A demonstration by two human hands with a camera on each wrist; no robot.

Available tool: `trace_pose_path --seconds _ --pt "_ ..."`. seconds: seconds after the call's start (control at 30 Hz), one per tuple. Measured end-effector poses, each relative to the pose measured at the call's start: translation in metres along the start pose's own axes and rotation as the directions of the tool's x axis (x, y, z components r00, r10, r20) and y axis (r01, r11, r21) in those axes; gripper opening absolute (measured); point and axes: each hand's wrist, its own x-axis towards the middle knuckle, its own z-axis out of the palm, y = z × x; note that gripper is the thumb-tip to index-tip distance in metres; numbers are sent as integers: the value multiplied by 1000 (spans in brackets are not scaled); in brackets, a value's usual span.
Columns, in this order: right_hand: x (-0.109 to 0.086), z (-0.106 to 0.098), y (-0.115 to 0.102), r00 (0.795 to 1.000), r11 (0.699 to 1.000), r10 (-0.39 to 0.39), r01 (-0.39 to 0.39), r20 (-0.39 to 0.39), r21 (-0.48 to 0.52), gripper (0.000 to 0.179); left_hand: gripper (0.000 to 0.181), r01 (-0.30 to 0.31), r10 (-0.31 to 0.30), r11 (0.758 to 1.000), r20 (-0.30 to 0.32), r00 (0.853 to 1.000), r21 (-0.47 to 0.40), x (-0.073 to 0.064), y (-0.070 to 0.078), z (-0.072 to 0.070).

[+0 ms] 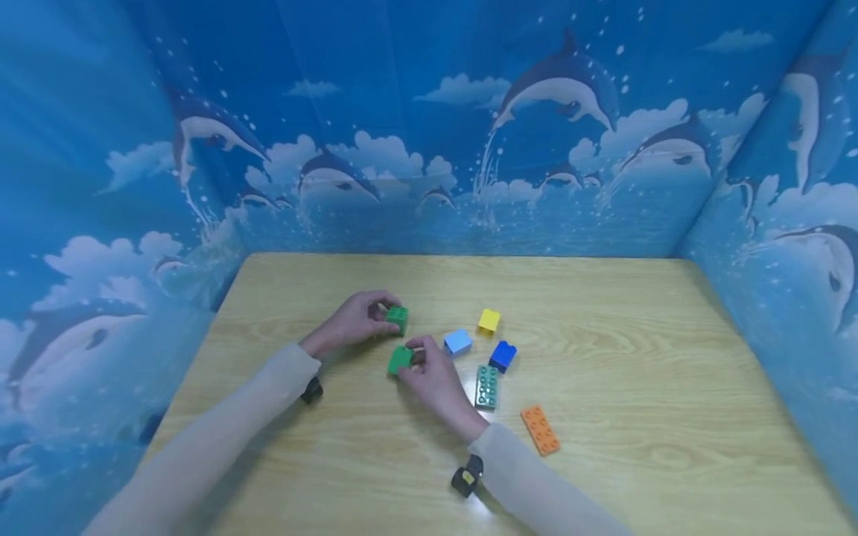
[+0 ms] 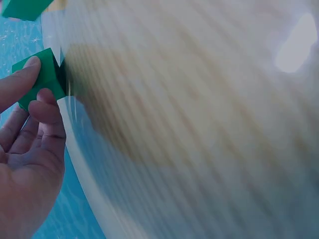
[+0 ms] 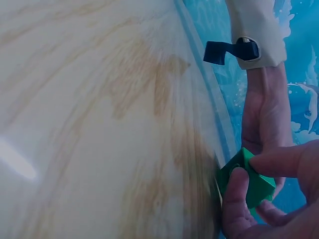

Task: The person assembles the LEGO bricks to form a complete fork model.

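My left hand (image 1: 358, 321) pinches a green toy brick (image 1: 397, 318) between thumb and fingers, its studs facing up in the head view. In the left wrist view the thumb and a fingertip press on the sides of this green brick (image 2: 44, 74). Nearer to me, my right hand (image 1: 439, 378) grips a second green brick (image 1: 400, 360), tilted with a smooth face toward the head camera. The right wrist view shows thumb and fingers around that brick (image 3: 251, 181), a stud by one fingertip. The two green bricks are a short way apart.
Right of the hands lie a light blue brick (image 1: 458, 342), a yellow brick (image 1: 488, 321), a dark blue brick (image 1: 503, 356), a dark green long brick (image 1: 486, 386) and an orange long brick (image 1: 540, 430). The wooden table (image 1: 643, 357) is bordered by a dolphin-print curtain (image 1: 415, 149).
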Motion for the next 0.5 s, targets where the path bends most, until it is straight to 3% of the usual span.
trace_pose_path --seconds 0.27,0.5 --pt "-2 -3 -7 998 998 45 -43 40 -48 53 33 -19 18 1000 9 1000 2 -8 -6 -2" --pt "0 -6 -8 998 1000 19 -19 55 1 50 30 -32 32 998 13 999 46 -19 -4 -2"
